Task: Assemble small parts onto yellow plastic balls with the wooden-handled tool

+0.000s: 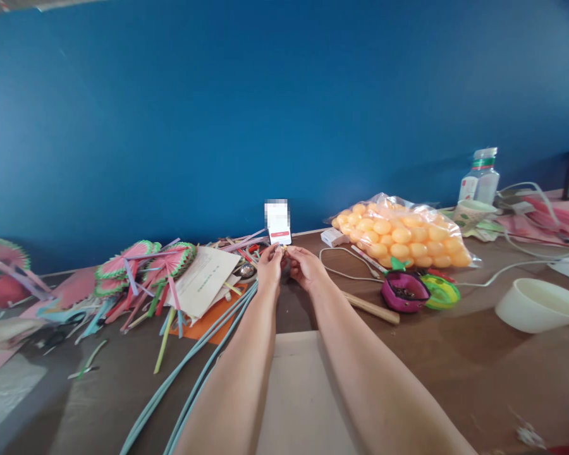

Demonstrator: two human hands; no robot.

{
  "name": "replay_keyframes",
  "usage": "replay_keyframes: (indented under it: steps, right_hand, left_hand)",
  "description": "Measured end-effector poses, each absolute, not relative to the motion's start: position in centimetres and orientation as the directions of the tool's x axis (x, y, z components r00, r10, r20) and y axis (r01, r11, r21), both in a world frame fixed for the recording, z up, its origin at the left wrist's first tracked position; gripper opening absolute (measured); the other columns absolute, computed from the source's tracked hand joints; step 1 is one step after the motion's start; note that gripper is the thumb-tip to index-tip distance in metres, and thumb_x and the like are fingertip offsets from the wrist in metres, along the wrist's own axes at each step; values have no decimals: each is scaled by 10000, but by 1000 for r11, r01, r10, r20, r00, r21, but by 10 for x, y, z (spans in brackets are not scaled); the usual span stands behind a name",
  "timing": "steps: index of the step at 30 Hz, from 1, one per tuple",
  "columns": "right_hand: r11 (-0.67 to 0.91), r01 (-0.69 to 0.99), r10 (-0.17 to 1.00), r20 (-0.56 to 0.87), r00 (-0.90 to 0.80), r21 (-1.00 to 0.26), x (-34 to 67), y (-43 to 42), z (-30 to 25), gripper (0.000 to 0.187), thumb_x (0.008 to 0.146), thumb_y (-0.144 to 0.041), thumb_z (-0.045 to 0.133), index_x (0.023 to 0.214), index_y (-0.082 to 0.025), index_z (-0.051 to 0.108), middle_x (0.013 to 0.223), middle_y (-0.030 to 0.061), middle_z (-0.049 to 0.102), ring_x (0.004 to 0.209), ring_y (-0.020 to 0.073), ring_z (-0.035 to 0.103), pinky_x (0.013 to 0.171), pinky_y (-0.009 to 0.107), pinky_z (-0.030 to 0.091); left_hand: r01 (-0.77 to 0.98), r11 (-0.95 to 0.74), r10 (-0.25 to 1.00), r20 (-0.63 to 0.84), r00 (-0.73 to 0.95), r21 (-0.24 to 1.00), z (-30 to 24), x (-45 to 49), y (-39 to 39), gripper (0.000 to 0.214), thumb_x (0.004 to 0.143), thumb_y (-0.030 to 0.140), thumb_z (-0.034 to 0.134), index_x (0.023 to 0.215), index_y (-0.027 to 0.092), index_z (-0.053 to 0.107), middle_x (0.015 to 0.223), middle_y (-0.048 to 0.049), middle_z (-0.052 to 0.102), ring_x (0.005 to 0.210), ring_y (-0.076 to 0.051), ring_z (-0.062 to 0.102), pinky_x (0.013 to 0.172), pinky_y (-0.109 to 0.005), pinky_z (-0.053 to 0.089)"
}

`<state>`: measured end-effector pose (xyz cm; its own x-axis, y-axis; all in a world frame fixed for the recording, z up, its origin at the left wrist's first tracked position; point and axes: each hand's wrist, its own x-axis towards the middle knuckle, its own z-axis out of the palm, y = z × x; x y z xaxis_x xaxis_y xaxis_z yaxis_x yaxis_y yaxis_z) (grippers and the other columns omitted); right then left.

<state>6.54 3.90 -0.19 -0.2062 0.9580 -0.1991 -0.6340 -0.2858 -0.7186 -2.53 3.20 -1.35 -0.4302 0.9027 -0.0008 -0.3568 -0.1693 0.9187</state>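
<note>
Both arms reach forward over a brown table [455, 373]. My left hand [269, 264] and my right hand [304, 265] meet at the fingertips near the back of the table. Together they pinch a tiny pale object between them; I cannot make out what it is. Just behind the hands a small white card with a red strip [279, 229] stands against the blue wall. A sheet of white paper [203, 278] lies left of my left hand, and a wooden stick [372, 308] lies right of my right hand.
Folded pink-and-green paper fans [145, 260], coloured sticks and long blue tubes [189, 366] crowd the left. At right lie a bag of orange balls [403, 237], a magenta case [404, 292], a green dispenser [440, 292], a white bowl [535, 304], a bottle [480, 177] and cables.
</note>
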Motion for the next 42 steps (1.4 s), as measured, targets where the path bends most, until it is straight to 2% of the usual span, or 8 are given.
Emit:
replay_keyframes:
  steps: [10,18,28,33,42]
  right_hand:
    - [-278,-613,960,-201,-194,-739,66,38,-1,161,669,-176,743,778,-156,627,615,-52,563,426,10,380,355,107,281]
    - [-285,-630,959,-217,-185,-722,65,36,2,80,705,-143,700,738,-142,627,602,-46,563,425,6,381,345,99,280]
    - [-276,-610,961,-211,-177,-743,65,37,1,114,692,-126,727,734,-144,622,580,-45,543,423,13,378,342,104,279]
    - [-289,-625,957,-221,-187,-725,66,37,1,114,687,-119,730,727,-136,624,555,-47,535,426,20,377,347,114,293]
    - [-311,-672,950,-226,-215,-672,66,36,4,83,716,-75,692,727,-121,624,546,-37,544,428,22,397,362,114,317]
  left_hand:
    - [-366,-181,899,3,-439,913,-14,-24,33,168,764,222,697,929,191,701,817,-46,675,812,-180,664,788,-325,541]
    - [-356,-198,899,24,-437,913,-17,-25,35,185,751,234,710,929,187,698,805,-46,676,801,-180,667,785,-327,544]
    - [-351,-200,895,25,-446,915,-18,-25,36,174,740,214,707,912,183,696,793,-43,672,795,-181,661,797,-339,542]
    - [-357,-198,905,31,-424,913,-19,-26,38,229,732,233,709,950,166,687,883,-62,687,840,-194,664,831,-371,537]
    - [-365,-189,908,21,-419,912,-15,-24,35,236,722,236,708,942,153,690,886,-71,691,843,-203,669,830,-383,539]
